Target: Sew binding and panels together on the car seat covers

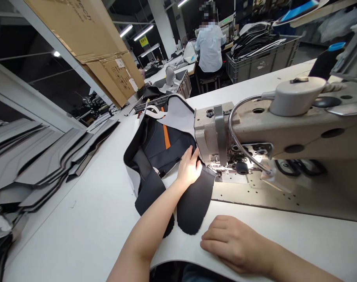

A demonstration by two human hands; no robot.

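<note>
A black and grey padded fabric piece (196,203) with two rounded flaps and an orange strip lies on the table, its right edge under the head of a sewing machine (213,133). Pressed onto the fabric beside the needle area is my left hand (189,167), fingers stretched out and lying flat. My right hand (233,243) rests on the white tabletop, in front of the machine and apart from the fabric. Its fingers are curled in, and nothing shows in them. The machine's lamp lights the needle area (221,172).
Stacked grey and black panels (55,152) line the left side. A cardboard box (87,43) leans at upper left. Behind the machine stand a dark thread cone (325,62) and a grey crate (260,64) of cut pieces. A person (210,47) sits farther back, facing away.
</note>
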